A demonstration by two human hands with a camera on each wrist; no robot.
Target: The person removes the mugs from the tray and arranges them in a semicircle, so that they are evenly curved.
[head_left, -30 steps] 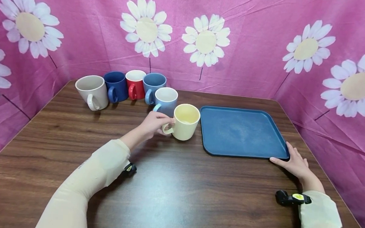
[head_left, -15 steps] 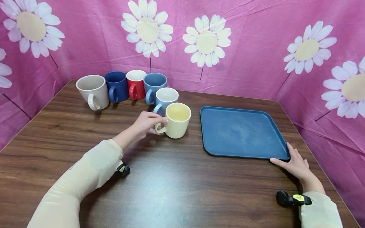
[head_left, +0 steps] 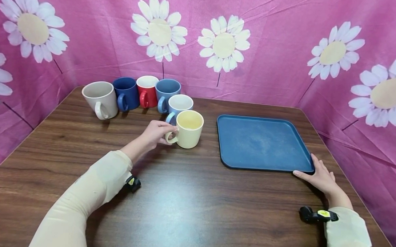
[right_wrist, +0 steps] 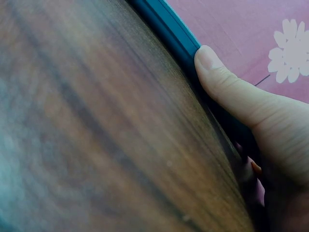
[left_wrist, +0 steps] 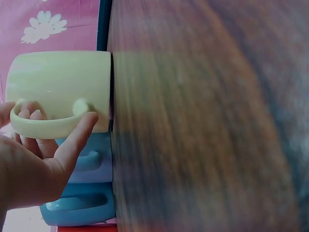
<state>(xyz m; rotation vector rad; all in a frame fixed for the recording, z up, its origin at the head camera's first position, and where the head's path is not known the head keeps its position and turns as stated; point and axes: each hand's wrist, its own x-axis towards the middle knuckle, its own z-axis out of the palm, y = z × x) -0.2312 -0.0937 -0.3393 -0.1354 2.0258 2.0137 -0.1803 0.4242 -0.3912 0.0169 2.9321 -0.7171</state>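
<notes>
A pale yellow mug (head_left: pixel 191 136) stands upright on the wooden table, left of the blue tray (head_left: pixel 262 144). My left hand (head_left: pixel 153 134) holds it by the handle (left_wrist: pixel 48 128); in the left wrist view several fingers show through the loop and one digit touches the handle's lower end. Close behind is a light blue mug (head_left: pixel 180 104) with a white inside, partly hidden by the yellow one. My right hand (head_left: pixel 323 178) rests at the tray's near right corner, its thumb (right_wrist: pixel 211 63) on the front rim and its fingers extended along the right side.
Along the back left stand a grey-white mug (head_left: pixel 102 98), a dark blue mug (head_left: pixel 127 93), a red mug (head_left: pixel 148 96) and a medium blue mug (head_left: pixel 168 89), their handles facing forward. A pink flowered cloth (head_left: pixel 261 78) hangs behind and beside the table (head_left: pixel 214 211).
My left hand has moved the yellow mug leftward and slightly back, from beside the tray's left rim, widening the gap between them. The right hand and tray stay in place.
</notes>
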